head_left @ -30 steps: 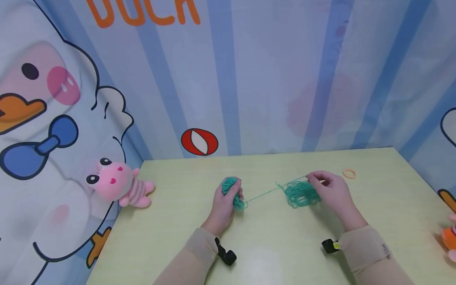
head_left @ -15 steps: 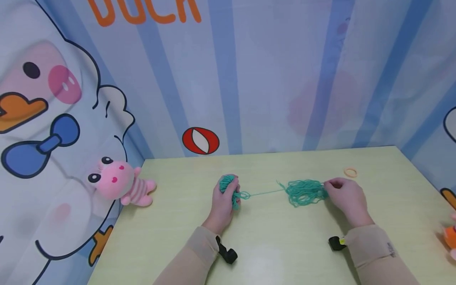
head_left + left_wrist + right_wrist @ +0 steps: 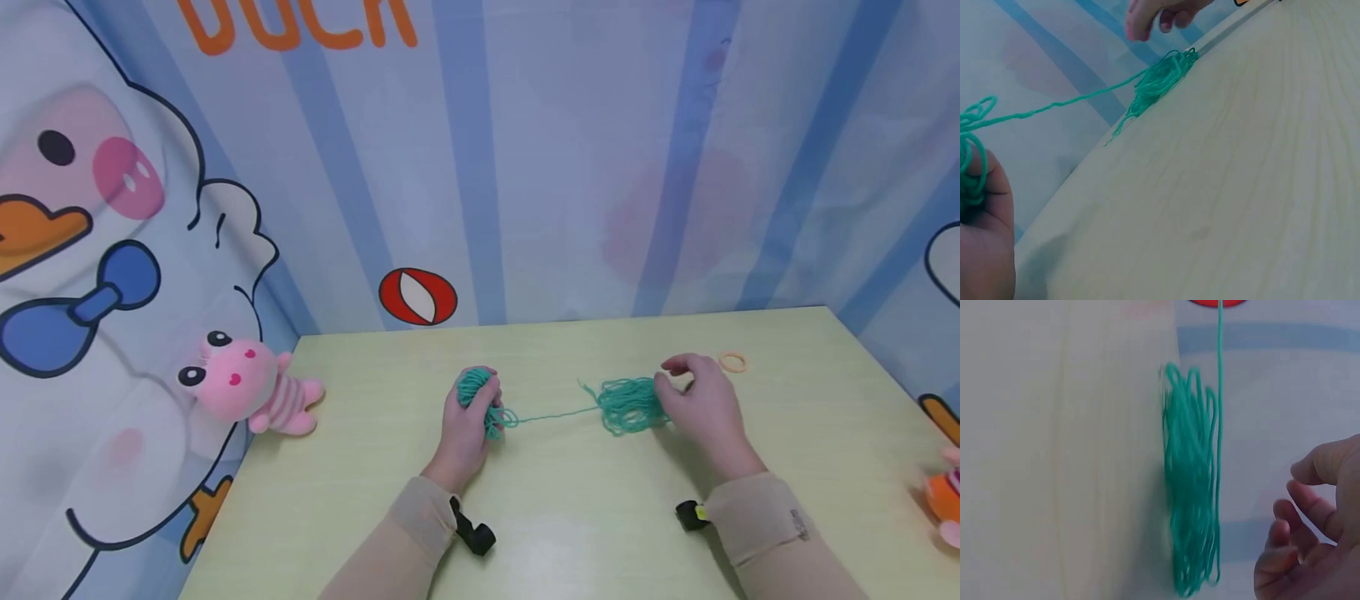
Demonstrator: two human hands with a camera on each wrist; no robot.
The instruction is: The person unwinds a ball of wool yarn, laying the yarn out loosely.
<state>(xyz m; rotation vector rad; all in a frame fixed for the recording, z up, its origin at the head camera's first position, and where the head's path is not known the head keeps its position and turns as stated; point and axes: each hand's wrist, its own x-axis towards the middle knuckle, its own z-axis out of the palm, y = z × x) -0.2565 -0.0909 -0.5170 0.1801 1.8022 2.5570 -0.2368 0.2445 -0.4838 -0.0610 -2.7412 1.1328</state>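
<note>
Gripping with your left hand [image 3: 461, 429], you hold a wound bundle of yarn [image 3: 472, 386], the thumb laid across it and some loose loops [image 3: 507, 418] spilling out at the side. Your right hand [image 3: 701, 408] holds nothing: its fingers are loosely bent, with a gap between thumb and forefinger, and it hangs just above the right end of the loose pile of yarn [image 3: 630, 407], apart from it. That pile lies on the table [image 3: 570, 517] between your hands, nearer the right one. One strand [image 3: 558, 415] runs almost straight from the pile to your left hand.

You seem to be partway through winding, with the bundle partly built and plenty left in the pile. Your next move probably calls for pinching the strand near the pile, drawing out some slack and laying it round the bundle, taking care not to pull up a tangle.

Your left palm and most of its curled fingers hide the inside of the bundle, and the left wrist view cuts it off at the edge. In the right wrist view the middle of the pile is blurred, so you cannot make out how its strands cross or whether they are knotted.
</note>
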